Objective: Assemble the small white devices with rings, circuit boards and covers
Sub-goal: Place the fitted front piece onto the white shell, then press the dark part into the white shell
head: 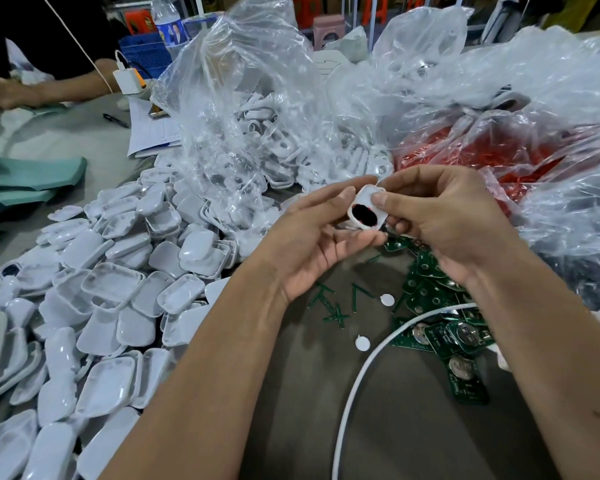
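Head cam: both hands were up over the middle of the bench, left hand cradling a white device shell in curled fingers, right hand pinching its top edge, thumb pressing inside. Shell showed a dark oval insert with red at its rim; no board or cover visible on it. Plenty left, I'd judge: loose white covers toward the left edge, circuit boards toward the right.
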The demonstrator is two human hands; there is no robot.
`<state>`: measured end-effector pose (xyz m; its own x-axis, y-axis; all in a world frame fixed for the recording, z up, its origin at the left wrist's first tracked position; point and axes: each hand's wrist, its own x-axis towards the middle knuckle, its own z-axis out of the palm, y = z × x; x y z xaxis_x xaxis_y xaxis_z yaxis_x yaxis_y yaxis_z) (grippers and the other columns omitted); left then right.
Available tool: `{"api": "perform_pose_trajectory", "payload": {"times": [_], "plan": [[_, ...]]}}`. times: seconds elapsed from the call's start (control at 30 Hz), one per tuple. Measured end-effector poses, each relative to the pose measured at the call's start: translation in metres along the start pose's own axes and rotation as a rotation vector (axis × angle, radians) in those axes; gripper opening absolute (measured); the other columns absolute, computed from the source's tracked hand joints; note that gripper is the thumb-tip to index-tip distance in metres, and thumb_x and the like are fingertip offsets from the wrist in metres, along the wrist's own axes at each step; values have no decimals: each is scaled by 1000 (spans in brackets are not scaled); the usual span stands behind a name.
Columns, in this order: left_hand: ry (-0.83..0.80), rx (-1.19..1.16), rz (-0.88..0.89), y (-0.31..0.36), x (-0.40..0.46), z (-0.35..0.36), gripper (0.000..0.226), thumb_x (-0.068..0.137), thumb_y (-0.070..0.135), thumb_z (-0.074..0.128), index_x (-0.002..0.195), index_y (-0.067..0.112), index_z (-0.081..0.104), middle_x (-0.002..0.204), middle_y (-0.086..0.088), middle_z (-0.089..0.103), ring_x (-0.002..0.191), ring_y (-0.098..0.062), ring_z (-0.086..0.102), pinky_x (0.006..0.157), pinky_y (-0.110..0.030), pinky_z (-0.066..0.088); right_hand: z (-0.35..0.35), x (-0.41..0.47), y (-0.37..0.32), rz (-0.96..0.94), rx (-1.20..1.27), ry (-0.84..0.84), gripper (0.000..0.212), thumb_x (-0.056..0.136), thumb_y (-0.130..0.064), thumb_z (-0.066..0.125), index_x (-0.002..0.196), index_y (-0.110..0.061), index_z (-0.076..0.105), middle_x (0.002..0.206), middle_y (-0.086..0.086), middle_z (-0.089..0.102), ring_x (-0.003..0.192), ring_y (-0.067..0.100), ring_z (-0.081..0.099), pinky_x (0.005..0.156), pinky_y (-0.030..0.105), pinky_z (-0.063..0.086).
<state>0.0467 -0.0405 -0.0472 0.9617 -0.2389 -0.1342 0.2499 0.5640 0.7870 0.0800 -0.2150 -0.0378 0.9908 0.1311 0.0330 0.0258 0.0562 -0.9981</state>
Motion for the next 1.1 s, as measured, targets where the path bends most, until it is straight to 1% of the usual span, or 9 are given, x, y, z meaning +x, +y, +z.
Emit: {"api": "perform_pose_trajectory", "payload": {"times": [0.13,0.23,0.37,0.53,0.63,0.73,0.93,1.03,1.1], "plan": [[-106,-212,-65,-5,1,2,38,88,4,65,126,3,68,112,-30,70,82,-45,75,69,-31,64,0,-3,-6,-79,-2,-6,14,82,-3,83,95,-5,78,88,13,79,72,21,74,57,24,56],[-136,-247,-75,-7,4,0,36,88,4,66,123,5,70,113,-29,69,87,-46,74,71,-31,64,2,-5,-8,-118,17,-15,14,83,-2,82,96,-4,78,90,12,80,78,24,78,61,27,59],[-151,-254,-70,-10,7,-2,32,87,7,67,117,9,76,110,-26,72,85,-42,75,70,-28,63,5,-5,-9,-129,21,40,15,80,1,85,90,-7,76,85,11,78,73,20,75,60,22,57],[-157,-263,-66,-12,9,-1,29,89,11,65,116,9,76,108,-26,72,85,-39,76,70,-27,63,6,-4,-4,-140,-2,128,22,76,2,87,83,-12,71,72,5,62,70,22,59,55,23,53],[-140,-293,-65,-10,10,-1,25,90,12,63,110,8,78,106,-27,72,86,-38,76,70,-27,63,6,-4,-4,-157,25,124,14,85,-4,82,81,-12,71,70,9,63,62,19,58,50,23,48],[-99,-337,-55,-7,11,-3,26,90,11,62,111,7,77,108,-30,70,86,-39,76,68,-29,64,5,-4,-6,-206,1,159,15,96,-17,73,82,-12,74,64,2,62,52,10,53,47,20,42],[-58,-429,-21,-2,10,-5,33,89,7,63,122,8,64,124,-37,63,92,-45,74,73,-35,65,-1,-2,-5,-312,-298,271,41,106,-39,57,79,-17,77,60,-4,65,49,5,53,52,21,42],[-39,-458,-10,2,11,-8,33,89,7,64,121,8,65,130,-35,61,99,-45,72,75,-36,65,-10,3,-2,-318,-738,313,23,103,-29,63,89,-17,78,75,-4,72,54,-2,54,54,11,42],[-23,-479,-11,3,11,-10,44,87,5,66,131,7,60,126,-33,63,100,-46,71,75,-38,65,-11,1,-2,-255,-959,257,14,98,-29,71,99,-17,79,90,0,77,67,7,64,67,19,52]]}}
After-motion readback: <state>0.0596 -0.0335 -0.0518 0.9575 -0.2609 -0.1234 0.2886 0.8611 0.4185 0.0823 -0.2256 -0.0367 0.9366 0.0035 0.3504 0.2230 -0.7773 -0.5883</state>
